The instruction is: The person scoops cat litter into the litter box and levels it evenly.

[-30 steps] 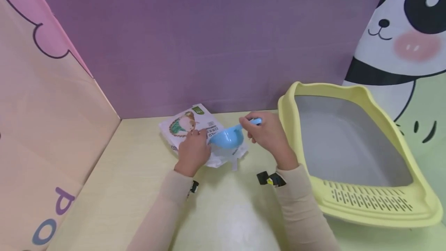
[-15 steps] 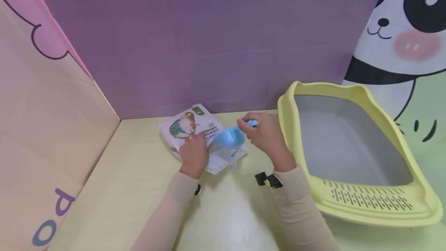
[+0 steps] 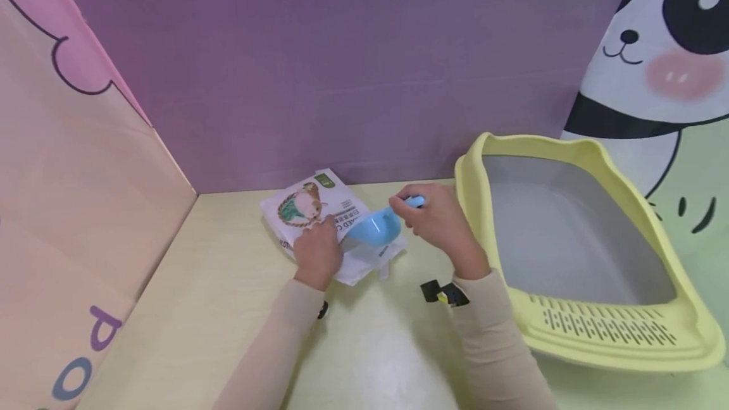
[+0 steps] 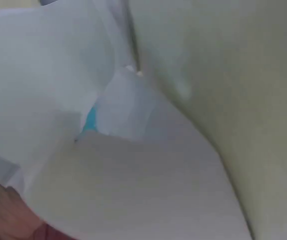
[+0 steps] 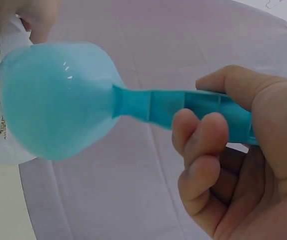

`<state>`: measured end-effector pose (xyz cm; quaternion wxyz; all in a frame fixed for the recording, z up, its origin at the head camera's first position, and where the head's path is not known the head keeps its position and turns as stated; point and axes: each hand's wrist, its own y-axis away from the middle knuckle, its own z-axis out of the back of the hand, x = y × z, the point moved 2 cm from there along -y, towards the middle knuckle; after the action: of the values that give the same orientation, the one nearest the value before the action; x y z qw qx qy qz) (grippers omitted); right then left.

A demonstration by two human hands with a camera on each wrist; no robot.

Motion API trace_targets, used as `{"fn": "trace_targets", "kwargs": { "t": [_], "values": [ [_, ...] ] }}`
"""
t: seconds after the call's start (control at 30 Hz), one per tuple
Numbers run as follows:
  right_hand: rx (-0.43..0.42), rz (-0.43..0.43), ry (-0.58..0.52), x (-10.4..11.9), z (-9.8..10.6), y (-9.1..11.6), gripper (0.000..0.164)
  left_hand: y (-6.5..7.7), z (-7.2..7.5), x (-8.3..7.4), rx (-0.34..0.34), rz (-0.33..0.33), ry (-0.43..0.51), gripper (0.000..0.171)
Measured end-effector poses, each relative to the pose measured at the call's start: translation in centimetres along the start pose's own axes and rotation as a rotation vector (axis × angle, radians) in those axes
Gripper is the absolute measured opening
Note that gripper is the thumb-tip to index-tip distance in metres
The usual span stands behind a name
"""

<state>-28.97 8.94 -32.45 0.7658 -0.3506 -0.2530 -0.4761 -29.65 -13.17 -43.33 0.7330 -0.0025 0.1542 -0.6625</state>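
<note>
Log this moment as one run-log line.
right hand: grips blue scoop; left hand: holds white bag; scoop: at bag; yellow tray: right of scoop

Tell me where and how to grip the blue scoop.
Probably best by its slim handle, coming from the person's right: it juts rightward from the rounded bowl, away from the white bag, and the right hand grips it there.

- White bag, printed front: I can make out "ED C" in dark capitals from my end, the rest is covered
- Same bag: small lines of characters above that, way too tiny for me to read
- Its green label: can't read that one either
- Left-hand wall, near the bottom: a big blue "O", plus a purple letter that looks like a tilted "P" to me
</note>
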Motion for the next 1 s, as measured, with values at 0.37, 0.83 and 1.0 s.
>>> {"fn": "trace_targets", "kwargs": {
  "t": [0.37, 0.83, 1.0],
  "values": [
    [0.045, 0.017, 0.023, -0.1, -0.3, -0.2, 0.019, -0.5, -0.6, 0.9, 0.022, -0.036, -0.026, 0.066],
    [0.161, -0.089, 0.109, -1.2, -1.2, -0.5, 0.021, -0.3, 2.1, 0.3, 0.019, -0.135, 0.027, 0.018],
    [0.169, -0.116, 0.087, -1.4, -1.0, -0.5, 0.024, -0.3, 3.1, 0.0, -0.112, -0.220, 0.080, 0.007]
  ]
}}
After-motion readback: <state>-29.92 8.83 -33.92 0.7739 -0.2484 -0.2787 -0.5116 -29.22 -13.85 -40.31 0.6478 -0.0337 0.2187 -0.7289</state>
